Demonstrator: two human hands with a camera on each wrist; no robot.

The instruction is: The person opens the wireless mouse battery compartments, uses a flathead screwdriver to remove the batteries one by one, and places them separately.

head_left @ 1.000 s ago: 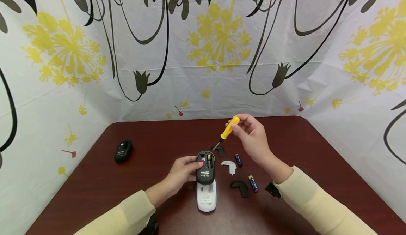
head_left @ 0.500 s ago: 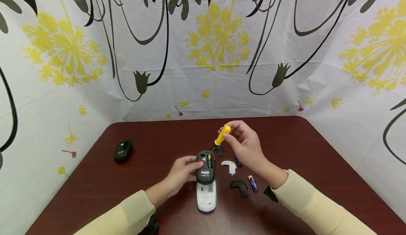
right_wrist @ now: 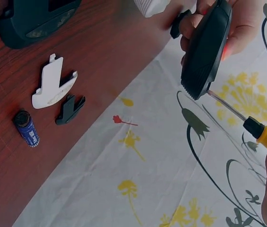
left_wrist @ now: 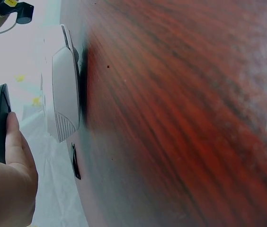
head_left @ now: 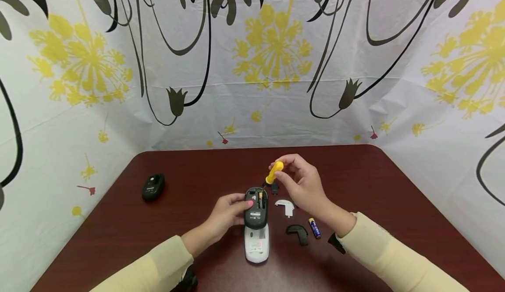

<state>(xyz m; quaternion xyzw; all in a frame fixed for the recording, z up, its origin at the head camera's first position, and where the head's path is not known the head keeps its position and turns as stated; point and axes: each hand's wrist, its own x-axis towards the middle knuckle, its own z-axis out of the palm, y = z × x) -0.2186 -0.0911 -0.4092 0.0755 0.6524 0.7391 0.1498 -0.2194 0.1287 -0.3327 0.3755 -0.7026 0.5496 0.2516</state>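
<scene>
In the head view my left hand (head_left: 224,215) holds a black computer mouse (head_left: 255,217) underside up, thumb across its base. Its battery bay is uncovered, with a battery (head_left: 260,199) inside. My right hand (head_left: 303,182) pinches a yellow-handled screwdriver (head_left: 275,172) tilted down to the mouse's far end. The right wrist view shows the screwdriver shaft (right_wrist: 228,104) meeting the end of the black mouse (right_wrist: 208,49). Just nearer on the table lies a white mouse (head_left: 257,244), underside up; the left wrist view shows its side.
Right of the mice lie a white cover (head_left: 286,207), a black cover (head_left: 298,233), a small dark cover (head_left: 274,188) and a blue battery (head_left: 314,228). Another battery (right_wrist: 27,128) shows in the right wrist view. A second black mouse (head_left: 153,187) sits far left. Patterned cloth (head_left: 252,108) hangs behind the table.
My right hand has come down and left, bringing the screwdriver's tip to the black mouse's far end. It now hides one loose battery in the head view. My left hand stays in place.
</scene>
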